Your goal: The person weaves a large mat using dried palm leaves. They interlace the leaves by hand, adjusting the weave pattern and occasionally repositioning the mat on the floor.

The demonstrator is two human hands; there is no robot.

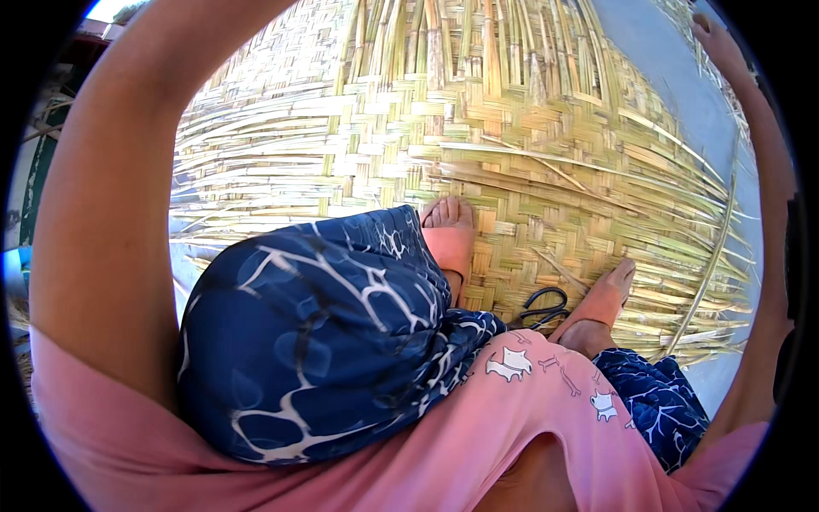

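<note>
Under my feet lies a large woven mat [512,247] of flat, split yellow-green cane, with loose strip ends fanning out along its sides. My left arm [111,196] rises past the upper left edge, and its hand is out of view. At the far upper right, my right hand [715,41] shows small and partly cut off beside the mat's far right edge. Its fingers are too unclear to read, and I cannot make out anything in it. Between my sandalled feet rests a pair of scissors with black loop handles [546,305], its blades hidden by my clothing.
My left foot [448,235] and right foot [604,299] stand on the weave. One long loose strip [708,256] crosses the strip ends at the right. Grey-blue floor [657,60] borders the mat there. Patterned dark blue cloth [324,341] covers my bent left knee.
</note>
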